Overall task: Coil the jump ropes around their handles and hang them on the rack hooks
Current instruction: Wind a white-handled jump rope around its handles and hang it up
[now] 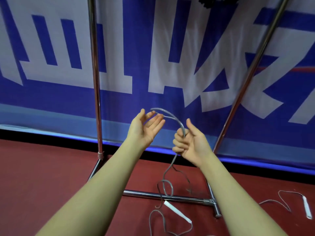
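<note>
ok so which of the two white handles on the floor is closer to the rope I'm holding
The white handle lying below your hands, in front of the rack's base bar. The other handle lies far right, on a separate rope.

Bright, even light; glare streaks on the rack poles (pixel 95 68); soft motion blur throughout; wide-angle bending at edges.

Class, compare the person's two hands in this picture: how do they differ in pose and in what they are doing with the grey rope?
The right hand has its fingers curled round the grey rope, gripping it; the left hand is open, fingers straight, with the rope's loop end only at its fingertips. The right hand sits lower, the left hand higher. Both are bare and raised, palms up, in front of the metal rack.
</note>
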